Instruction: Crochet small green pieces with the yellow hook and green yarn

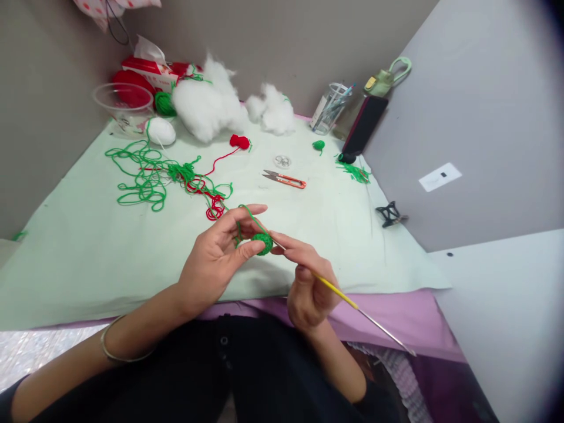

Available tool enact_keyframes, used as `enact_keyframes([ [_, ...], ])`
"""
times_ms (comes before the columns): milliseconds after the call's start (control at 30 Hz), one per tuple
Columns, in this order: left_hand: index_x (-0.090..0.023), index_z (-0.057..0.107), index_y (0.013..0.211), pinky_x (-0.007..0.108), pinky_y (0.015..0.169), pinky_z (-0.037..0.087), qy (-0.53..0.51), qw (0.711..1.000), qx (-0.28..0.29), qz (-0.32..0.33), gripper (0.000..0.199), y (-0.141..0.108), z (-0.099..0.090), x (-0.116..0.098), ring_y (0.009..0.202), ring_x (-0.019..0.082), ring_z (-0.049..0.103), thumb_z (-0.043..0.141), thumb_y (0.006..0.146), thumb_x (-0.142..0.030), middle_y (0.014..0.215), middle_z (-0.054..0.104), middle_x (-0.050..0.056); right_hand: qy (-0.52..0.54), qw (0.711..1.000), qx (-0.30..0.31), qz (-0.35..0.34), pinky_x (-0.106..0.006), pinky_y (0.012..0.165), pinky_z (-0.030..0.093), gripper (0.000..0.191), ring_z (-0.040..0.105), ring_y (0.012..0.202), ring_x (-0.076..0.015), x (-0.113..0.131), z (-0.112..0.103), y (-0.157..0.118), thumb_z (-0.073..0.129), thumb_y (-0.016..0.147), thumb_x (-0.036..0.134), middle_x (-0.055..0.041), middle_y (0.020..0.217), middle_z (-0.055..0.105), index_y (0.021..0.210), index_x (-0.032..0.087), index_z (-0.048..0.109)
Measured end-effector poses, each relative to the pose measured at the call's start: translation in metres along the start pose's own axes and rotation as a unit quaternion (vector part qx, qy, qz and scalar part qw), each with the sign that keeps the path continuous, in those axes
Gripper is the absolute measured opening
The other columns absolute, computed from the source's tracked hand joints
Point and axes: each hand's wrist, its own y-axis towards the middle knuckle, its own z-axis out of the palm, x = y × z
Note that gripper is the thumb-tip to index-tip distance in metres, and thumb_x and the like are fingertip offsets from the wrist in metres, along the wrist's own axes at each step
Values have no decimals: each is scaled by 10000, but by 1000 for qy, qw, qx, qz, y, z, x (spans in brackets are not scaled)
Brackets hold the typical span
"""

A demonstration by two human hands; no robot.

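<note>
My left hand (215, 249) pinches a small round green crochet piece (263, 243) between thumb and fingers, with green yarn (251, 214) looped over its raised index finger. In my right hand (312, 282) is a crochet hook (337, 289) with a yellow grip and metal ends. The hook's tip meets the crochet piece, though the exact stitch is too small to make out. Just beyond my left hand lies a loose tangle of green yarn (145, 179) with some red yarn (215, 208) in it.
Orange thread snips (285, 179) lie mid-table near a small clear dish (282, 161). White stuffing (205, 108), a plastic cup (123, 108) and a tissue box (152, 71) stand at the back. To the right are a pen holder (329, 111), a phone (365, 124) and a black claw clip (390, 214).
</note>
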Motion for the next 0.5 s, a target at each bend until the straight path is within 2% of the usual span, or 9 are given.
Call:
enact_keyframes([
  [67,-213,679,1305,279,934,544,15,1000,-4,18,430,0,1,0,993,152,671,786,891,-172,980,699,8,-3,1000,0,-17,-413,853,700,284,793,1117,-244,1,1,2,528,1060,197,-80,1188,823,1207,262,762],
  [133,-214,677,1308,267,929,544,2,1000,3,8,452,0,1,0,998,143,668,797,876,-156,998,691,4,-18,1000,-5,-18,-396,866,690,264,799,1080,-230,3,2,4,566,1047,202,-65,1165,829,1182,276,780],
  [300,-217,679,1349,249,865,555,-92,992,40,-72,463,2,-1,3,921,128,679,809,905,-231,983,712,5,-29,1000,-4,6,-383,859,682,241,790,1033,-210,4,-4,5,596,1035,213,-59,1143,824,1146,288,796],
  [400,-217,698,1344,238,787,568,-167,978,49,-116,441,3,-2,1,842,118,679,803,917,-248,967,716,9,-12,999,21,32,-397,856,686,267,778,1075,-216,4,-9,3,567,1047,210,-67,1182,815,1189,291,779],
  [500,-203,741,1301,224,744,580,-219,962,61,-152,382,4,-4,-1,848,127,678,792,924,-235,969,722,29,-9,998,53,29,-408,882,682,288,769,1115,-219,5,-13,4,544,1058,208,-73,1213,809,1226,291,762],
])
